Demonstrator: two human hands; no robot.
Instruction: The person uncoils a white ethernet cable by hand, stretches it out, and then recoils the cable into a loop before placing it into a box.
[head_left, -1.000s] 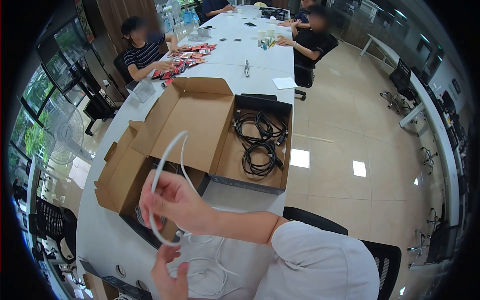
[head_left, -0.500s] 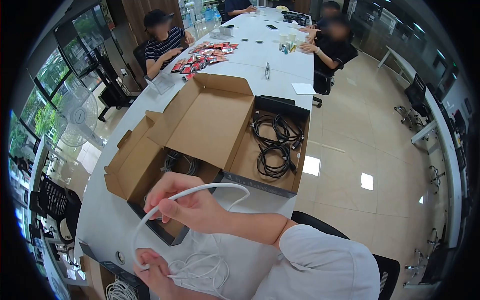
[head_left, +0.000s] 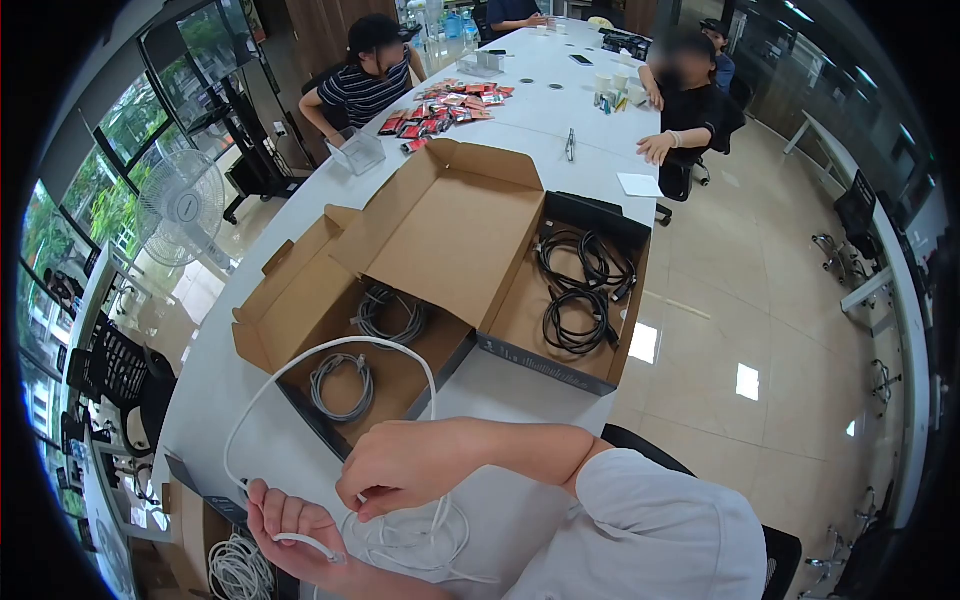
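Note:
My left hand [head_left: 295, 530] is closed round a white cable [head_left: 345, 341], and a short piece of it crosses the palm. From there the cable arches up over the front box and comes down behind my right wrist. Beside it, my right hand [head_left: 405, 468] has its fingers curled together; what they hold, if anything, is hidden. Loose loops of white cable [head_left: 462, 545] lie on the table below. In the open front box [head_left: 440, 385] are coiled grey cables [head_left: 342, 388]. Coiled black cables [head_left: 580, 325] lie in the other open box [head_left: 625, 340].
A box with bundled white cable [head_left: 240, 570] stands at the lower left. Red packets [head_left: 450, 112], a clear holder [head_left: 357, 152], white paper [head_left: 639, 185] and cups [head_left: 612, 84] are farther up the table [head_left: 530, 135]. Several people sit around it.
My right hand has moved down and right, away from the cable's upper part, toward my left hand. The cable now arches higher. The view has shifted, and the seated people have changed posture.

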